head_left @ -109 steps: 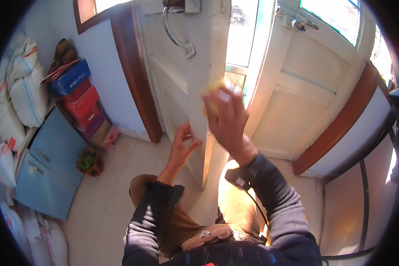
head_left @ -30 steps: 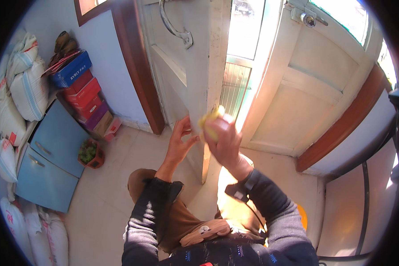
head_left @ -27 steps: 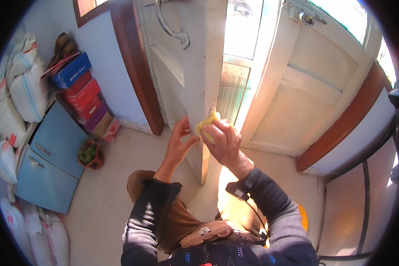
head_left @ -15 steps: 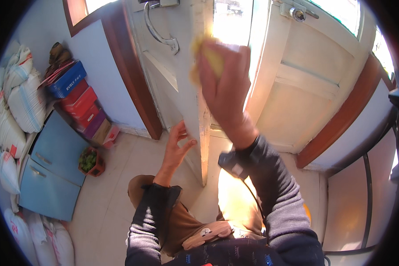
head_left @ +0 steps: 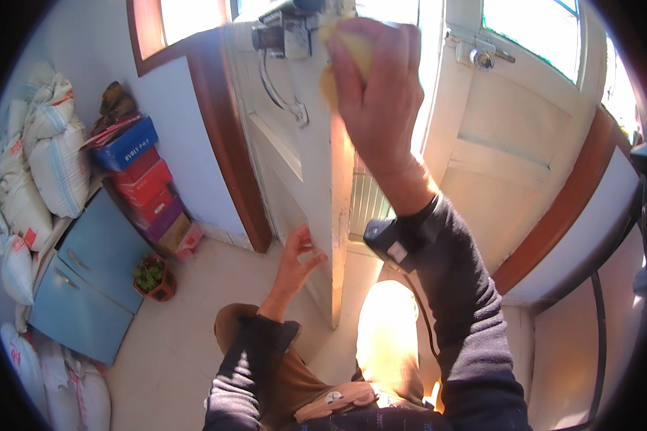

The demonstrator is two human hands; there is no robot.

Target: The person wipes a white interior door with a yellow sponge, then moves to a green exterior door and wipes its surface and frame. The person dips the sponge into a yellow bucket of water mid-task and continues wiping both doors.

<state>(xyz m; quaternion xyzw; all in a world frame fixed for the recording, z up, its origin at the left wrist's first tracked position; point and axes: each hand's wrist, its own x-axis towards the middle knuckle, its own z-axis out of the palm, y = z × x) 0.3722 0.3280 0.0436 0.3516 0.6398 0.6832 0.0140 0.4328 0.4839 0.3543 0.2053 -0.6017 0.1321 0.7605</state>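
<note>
A pale, worn wooden door (head_left: 316, 172) stands open with its narrow edge towards me. High up on that edge, my right hand (head_left: 381, 93) is closed around a soft yellow sponge (head_left: 359, 52), partly hidden by the fingers, and it appears pressed to the wood. Lower down, my left hand (head_left: 295, 266) rests its fingertips near the door's left face, thumb and fingers apart, holding nothing. Left of the sponge are a metal lock box (head_left: 286, 39) and a curved pull handle (head_left: 277, 93) on the door.
A second door leaf (head_left: 496, 151) with a round lock is at right. Along the left wall stand white sacks (head_left: 57, 169), a blue cabinet (head_left: 86, 280), stacked shoe boxes (head_left: 140, 169) and a potted plant (head_left: 153, 279). A brown panel with a black frame (head_left: 568, 345) is at lower right.
The view has tilted up, so the door and its lock show lower in the picture. My right hand, blurred before, is sharper and higher on the door edge. My left hand stays by the door face.
</note>
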